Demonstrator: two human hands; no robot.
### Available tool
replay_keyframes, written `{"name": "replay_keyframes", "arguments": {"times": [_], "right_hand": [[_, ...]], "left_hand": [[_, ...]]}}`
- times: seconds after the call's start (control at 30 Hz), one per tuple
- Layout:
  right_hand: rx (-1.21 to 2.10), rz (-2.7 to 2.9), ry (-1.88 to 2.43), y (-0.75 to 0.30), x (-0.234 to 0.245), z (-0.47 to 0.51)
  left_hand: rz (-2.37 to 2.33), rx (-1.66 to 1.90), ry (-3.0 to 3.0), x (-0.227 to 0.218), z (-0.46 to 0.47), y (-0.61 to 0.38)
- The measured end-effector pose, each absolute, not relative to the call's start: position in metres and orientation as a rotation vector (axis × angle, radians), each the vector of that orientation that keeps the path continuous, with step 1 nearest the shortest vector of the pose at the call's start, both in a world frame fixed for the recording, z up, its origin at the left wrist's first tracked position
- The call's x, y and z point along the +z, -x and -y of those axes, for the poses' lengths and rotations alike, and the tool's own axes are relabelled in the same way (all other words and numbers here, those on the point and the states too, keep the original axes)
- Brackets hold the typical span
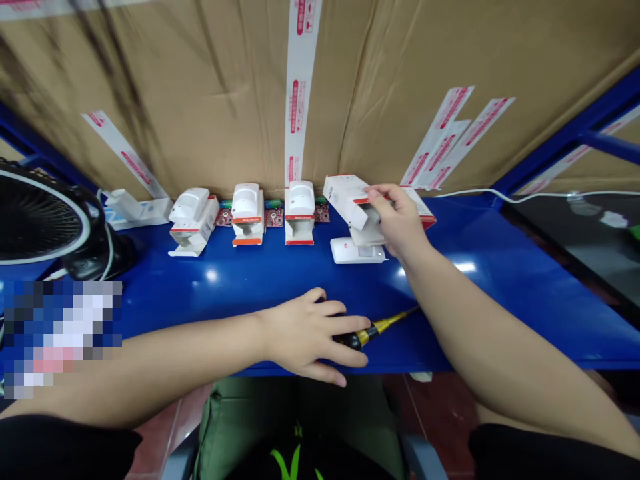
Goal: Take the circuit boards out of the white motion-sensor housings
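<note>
My right hand (pixel 399 221) pinches a tilted white carton with red edges (pixel 345 202) by its open end, above a flat white plastic device (pixel 356 251) lying on the blue table (pixel 240 287). Another red-edged white carton (pixel 421 210) sits partly hidden behind that hand. My left hand (pixel 310 337) closes over the dark handle of a black-and-yellow screwdriver (pixel 383 325) near the table's front edge. Three white motion sensors (pixel 247 202) stand on white cartons in a row to the left. Red circuit boards (pixel 273 217) lie behind them.
A black desk fan (pixel 40 220) stands at the left, beside a white carton (pixel 137 210). A large taped cardboard box (pixel 200 87) forms the back wall. Blue shelf frame bars and a white cable (pixel 540 195) run along the right. A pixelated patch (pixel 60 337) covers the lower left.
</note>
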State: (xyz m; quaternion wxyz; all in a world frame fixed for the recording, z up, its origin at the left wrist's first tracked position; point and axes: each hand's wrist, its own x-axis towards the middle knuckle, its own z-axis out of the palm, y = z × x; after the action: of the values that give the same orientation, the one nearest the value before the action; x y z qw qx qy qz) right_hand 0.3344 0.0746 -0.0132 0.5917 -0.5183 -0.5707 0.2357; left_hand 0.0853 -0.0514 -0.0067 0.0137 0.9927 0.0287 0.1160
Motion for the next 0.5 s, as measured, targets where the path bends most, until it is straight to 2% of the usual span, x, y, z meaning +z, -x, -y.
{"name": "replay_keyframes", "arguments": {"times": [0.17,0.5], "right_hand": [[0.632,1.295,1.3,-0.355,-0.026,-0.089],[0.546,1.399,1.45,-0.362,-0.045,-0.096]], "left_hand": [[-0.169,0.381,-3.1,-0.007,0.051,-0.095],[-0.304,0.463,-3.099,-0.014,0.059,-0.108]]}}
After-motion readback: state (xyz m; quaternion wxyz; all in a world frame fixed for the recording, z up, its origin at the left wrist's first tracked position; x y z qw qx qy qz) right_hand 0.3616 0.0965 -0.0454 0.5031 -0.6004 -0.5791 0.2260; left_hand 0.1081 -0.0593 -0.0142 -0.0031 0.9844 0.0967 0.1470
